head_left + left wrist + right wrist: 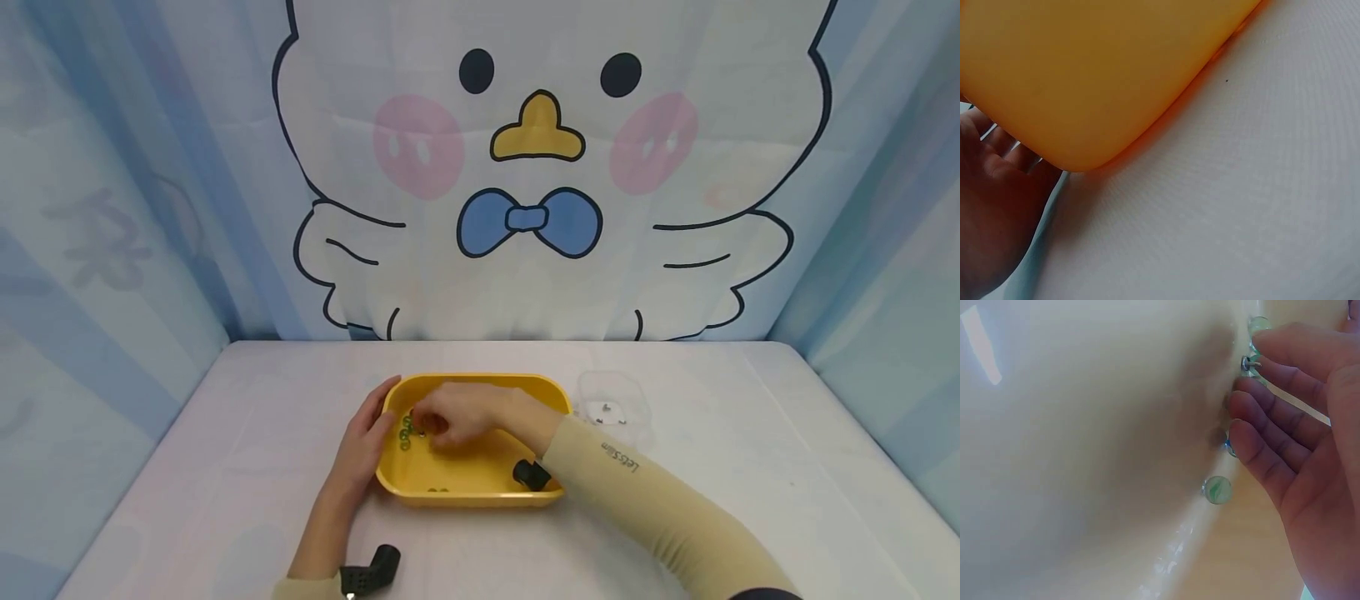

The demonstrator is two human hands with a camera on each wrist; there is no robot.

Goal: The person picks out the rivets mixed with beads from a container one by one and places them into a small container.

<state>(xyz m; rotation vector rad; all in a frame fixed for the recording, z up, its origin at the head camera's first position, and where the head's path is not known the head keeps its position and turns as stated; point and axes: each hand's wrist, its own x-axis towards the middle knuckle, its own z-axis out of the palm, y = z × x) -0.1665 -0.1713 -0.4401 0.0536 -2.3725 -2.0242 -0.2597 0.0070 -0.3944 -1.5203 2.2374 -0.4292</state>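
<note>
On the yellow tray (480,467), my left hand (366,437) rests against the outer left wall, with fingers fairly straight along it. The left wrist view shows that palm and fingers (999,181) beside the tray's underside (1097,81). My right hand (457,412) reaches down inside the tray's left part. In the right wrist view, its thumb and forefinger are close to a small silver screw-like piece (1246,364); whether they pinch it is unclear. Green-tinted glass marbles (405,434) lie beside the fingers. Another marble (1217,489) sits apart, below the little finger.
A clear plastic container (633,404) stands right of the tray, with several small metal pieces (606,410) in it. Marbles (438,490) lie along the tray's near wall. A white cloth covers the table (750,450); a printed curtain (525,292) hangs behind.
</note>
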